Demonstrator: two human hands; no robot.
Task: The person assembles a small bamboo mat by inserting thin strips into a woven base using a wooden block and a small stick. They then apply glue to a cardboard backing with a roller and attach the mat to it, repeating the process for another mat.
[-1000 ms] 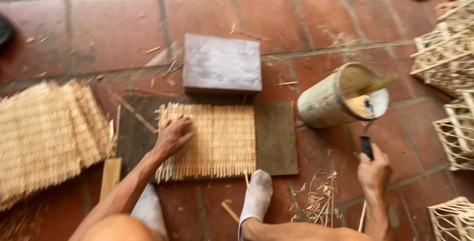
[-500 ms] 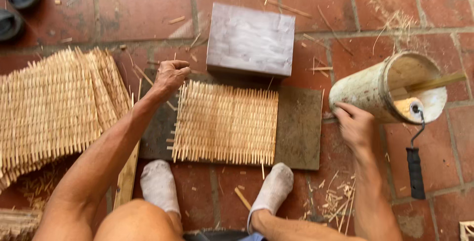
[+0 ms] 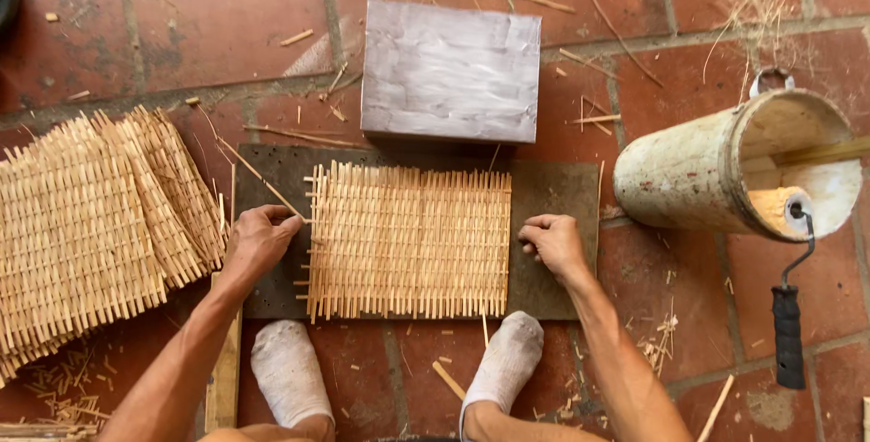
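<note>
While two hands (image 3: 258, 241) (image 3: 553, 243) flank one mat (image 3: 408, 241) — two socks (image 3: 290, 369)

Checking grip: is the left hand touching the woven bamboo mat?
Touching: the head view shows left hand fingers meeting the woven bamboo mat's left edge.

Bare forearms, no sleeves; left grip (image 3: 258, 241) & right grip (image 3: 555, 245) ungloved; white socks (image 3: 290, 371), soles grubby.

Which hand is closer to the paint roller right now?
Right. The right hand rests at the woven mat's right edge, nearer the paint roller; the left hand is across the mat.
</note>
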